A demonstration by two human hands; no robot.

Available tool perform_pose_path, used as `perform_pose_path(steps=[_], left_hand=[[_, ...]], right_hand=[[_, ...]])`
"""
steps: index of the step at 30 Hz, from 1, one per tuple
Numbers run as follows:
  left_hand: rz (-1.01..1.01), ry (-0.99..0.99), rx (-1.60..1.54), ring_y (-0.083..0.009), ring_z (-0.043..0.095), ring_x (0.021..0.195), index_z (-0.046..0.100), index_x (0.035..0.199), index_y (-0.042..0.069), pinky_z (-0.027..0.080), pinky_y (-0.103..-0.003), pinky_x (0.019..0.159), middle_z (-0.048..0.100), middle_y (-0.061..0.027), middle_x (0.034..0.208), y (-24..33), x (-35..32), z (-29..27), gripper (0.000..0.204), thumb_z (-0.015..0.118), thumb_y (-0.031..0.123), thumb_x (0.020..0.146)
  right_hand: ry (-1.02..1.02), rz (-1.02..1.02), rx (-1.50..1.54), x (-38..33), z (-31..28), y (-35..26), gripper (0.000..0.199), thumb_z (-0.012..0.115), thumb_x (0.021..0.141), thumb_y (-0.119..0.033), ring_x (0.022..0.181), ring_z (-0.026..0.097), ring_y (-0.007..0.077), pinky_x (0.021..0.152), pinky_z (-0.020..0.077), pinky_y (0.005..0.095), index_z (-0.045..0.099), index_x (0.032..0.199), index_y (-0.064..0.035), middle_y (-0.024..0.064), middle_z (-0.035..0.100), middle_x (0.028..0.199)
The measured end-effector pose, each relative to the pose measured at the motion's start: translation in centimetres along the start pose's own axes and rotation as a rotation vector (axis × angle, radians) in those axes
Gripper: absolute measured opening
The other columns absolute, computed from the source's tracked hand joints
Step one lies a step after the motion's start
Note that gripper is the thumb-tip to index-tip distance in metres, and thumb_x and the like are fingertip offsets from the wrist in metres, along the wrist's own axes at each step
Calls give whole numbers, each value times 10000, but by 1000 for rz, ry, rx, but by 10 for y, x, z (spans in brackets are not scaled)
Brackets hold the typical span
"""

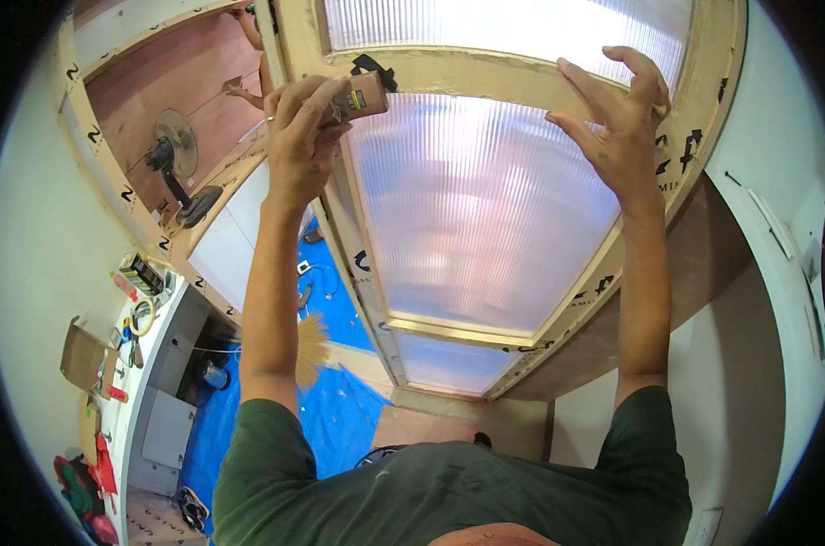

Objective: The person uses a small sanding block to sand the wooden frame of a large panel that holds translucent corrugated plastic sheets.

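Note:
My left hand (301, 123) is closed around a small brown block (365, 98) with a yellow and black label. It holds the block against the left side of a pale wooden frame (467, 77) fitted with ribbed translucent panels (476, 200). Just behind the block a black patch (373, 69) shows on the wood; what it is I cannot tell. My right hand (617, 123) is raised at the right side of the frame, by the crossbar. Its thumb and fingers are spread, with nothing seen between them.
Another person's hand (241, 91) reaches in at upper left. A fan (180, 164) stands on a ledge beyond the opening. Left, a white counter (121, 409) carries a tape roll (143, 317), a cardboard box (89, 355) and tools. Blue sheeting (339, 419) covers the floor.

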State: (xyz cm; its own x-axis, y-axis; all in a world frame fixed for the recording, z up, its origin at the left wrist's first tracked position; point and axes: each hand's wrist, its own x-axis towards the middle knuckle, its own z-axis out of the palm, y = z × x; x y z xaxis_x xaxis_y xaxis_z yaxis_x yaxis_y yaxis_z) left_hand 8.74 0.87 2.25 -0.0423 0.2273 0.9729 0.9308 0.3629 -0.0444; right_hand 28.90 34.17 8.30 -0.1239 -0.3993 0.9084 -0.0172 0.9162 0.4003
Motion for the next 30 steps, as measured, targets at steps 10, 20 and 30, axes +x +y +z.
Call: perform_pose_path(steps=[10, 20, 30], left_hand=[[295, 17, -28, -303, 568, 1119, 731, 1332, 154, 467, -432, 977, 682, -55, 1209, 60, 37, 51, 611, 828, 0, 749], [449, -276, -446, -318, 566, 1167, 650, 1354, 166, 475, -462, 991, 613, -42, 1283, 177, -9, 115, 477, 672, 86, 883], [-1353, -283, -1396, -203, 579, 1243, 510, 1533, -9, 451, -350, 1046, 634, -70, 1341, 159, -300, 12, 779, 825, 325, 904]], right_hand=[[-195, 269, 469, -5, -8, 9, 689, 837, 832, -186, 1286, 533, 270, 1147, 361, 450, 622, 1486, -144, 94, 601, 1325], [-11, 344, 741, -3, -45, 26, 409, 693, 948, -49, 1229, 630, 259, 1115, 443, 370, 681, 1357, -59, 131, 697, 1260], [14, 155, 68, 4, 67, -99, 363, 892, 786, -303, 1062, 588, 229, 931, 370, 476, 759, 1113, -216, -38, 655, 1105]])
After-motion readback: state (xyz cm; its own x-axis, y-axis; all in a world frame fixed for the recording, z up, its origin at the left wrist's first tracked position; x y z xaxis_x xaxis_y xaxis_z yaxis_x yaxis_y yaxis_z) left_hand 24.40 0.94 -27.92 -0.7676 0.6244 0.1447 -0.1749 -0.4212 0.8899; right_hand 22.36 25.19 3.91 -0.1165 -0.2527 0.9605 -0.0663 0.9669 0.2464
